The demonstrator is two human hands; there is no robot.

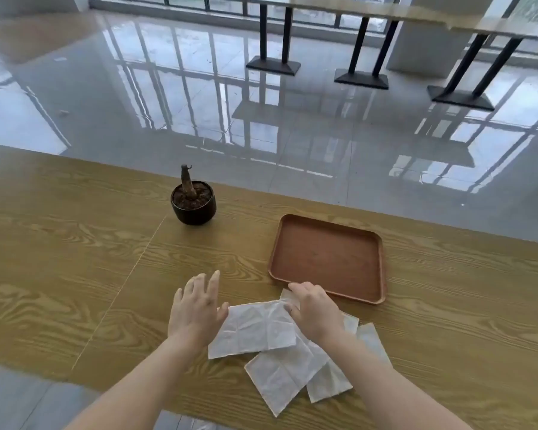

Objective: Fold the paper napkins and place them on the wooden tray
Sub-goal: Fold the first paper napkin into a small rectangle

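On a wooden table point(75, 274), a person's left hand point(196, 308) rests flat, fingers straight, at the left edge of the top napkin point(255, 327), while the right hand point(314, 311) pinches its right edge (fingers curled) above a loose napkin pile point(280, 377), just near of the wooden tray point(382, 265).
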